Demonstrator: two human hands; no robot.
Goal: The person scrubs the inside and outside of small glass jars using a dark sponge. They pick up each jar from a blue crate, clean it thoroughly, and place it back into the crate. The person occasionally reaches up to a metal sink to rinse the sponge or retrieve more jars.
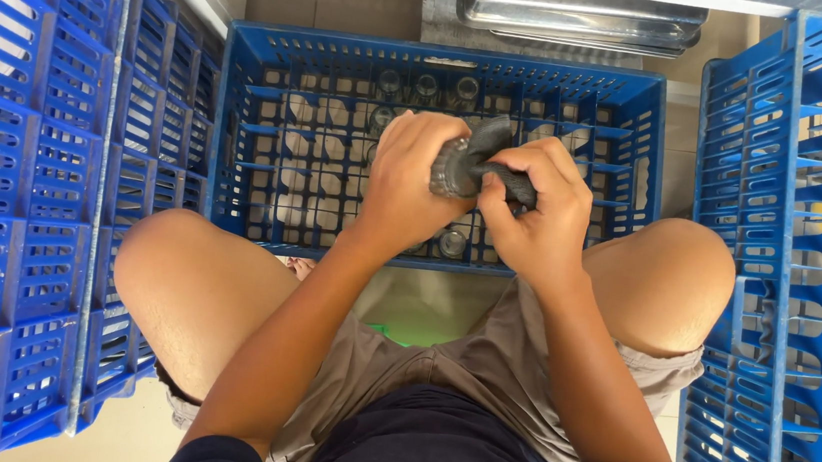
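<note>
Two hands at frame centre, above a blue crate (239, 134): left hand (405, 185) wrapped around a glass (449, 169), right hand (538, 213) pinching a dark cloth (498, 159) against it. More glasses (427, 85) in upper compartments. Steel trays (582, 16) top.

Both my arms reach forward between my bare knees. My left hand (405, 185) is curled tight, knuckles up; my right hand (533, 213) is clenched just beside it, thumbs nearly meeting.
</note>
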